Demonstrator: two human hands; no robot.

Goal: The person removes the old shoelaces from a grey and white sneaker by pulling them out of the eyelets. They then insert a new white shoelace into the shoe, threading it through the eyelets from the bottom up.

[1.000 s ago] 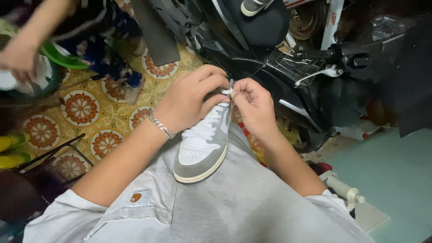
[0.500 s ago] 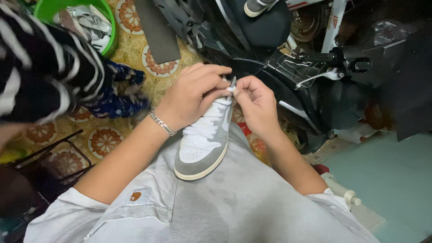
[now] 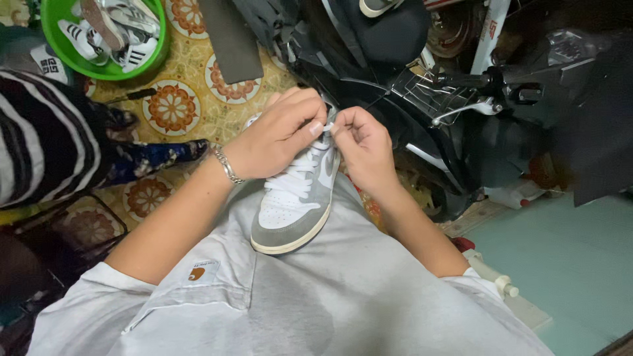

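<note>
Patterned tile floor (image 3: 173, 109), green basin (image 3: 53, 49) of shoes. Grey-white sneaker (image 3: 297, 198) on lap; left hand (image 3: 280, 135), right hand (image 3: 366, 145) both pinched shut on white lace (image 3: 329, 125).

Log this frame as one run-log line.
left hand: pinching white lace | right hand: pinching same lace | grey-white sneaker: on lap, toe toward wearer | green basin: shoes inside

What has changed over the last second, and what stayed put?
The other person in the striped sleeve moved in at the left edge, and the green basin of shoes now shows at top left. Unchanged: left hand and right hand still pinch the white lace at the top of the grey-and-white sneaker on the lap.
</note>
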